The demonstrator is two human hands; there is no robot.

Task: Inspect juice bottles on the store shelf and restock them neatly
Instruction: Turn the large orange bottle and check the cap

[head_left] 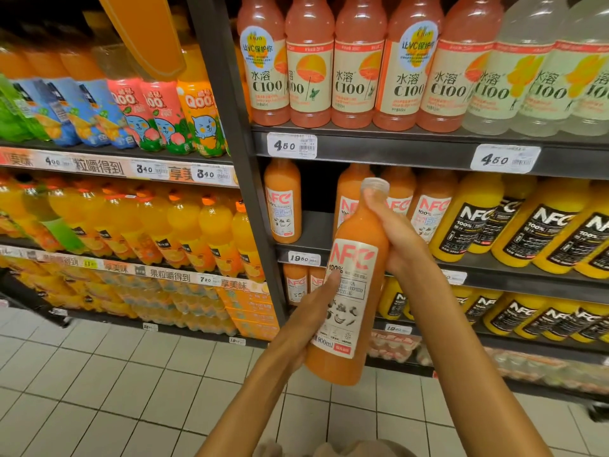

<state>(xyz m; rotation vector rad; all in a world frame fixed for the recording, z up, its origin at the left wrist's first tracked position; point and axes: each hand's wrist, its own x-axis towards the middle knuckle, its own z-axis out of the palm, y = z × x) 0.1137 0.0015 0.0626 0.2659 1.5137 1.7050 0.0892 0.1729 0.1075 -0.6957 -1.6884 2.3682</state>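
I hold a large orange NFC juice bottle (pixel 352 291) with a white label and a clear cap, tilted slightly right, in front of the dark shelf unit. My left hand (pixel 313 311) wraps its lower half from the left, thumb lying on the label. Around its neck, just under the cap, my right hand (pixel 395 235) grips from the right. Behind it, on the middle shelf (pixel 316 232), stand more orange NFC bottles (pixel 283 202), with a dark gap between the leftmost one and the others.
Yellow NFC bottles with black labels (pixel 514 225) fill the shelf to the right. Pink and clear C100 bottles (pixel 359 67) line the shelf above. A second shelf unit at left holds Qoo bottles (pixel 158 117) and orange drinks (pixel 148 225). Tiled floor (pixel 99 390) lies below.
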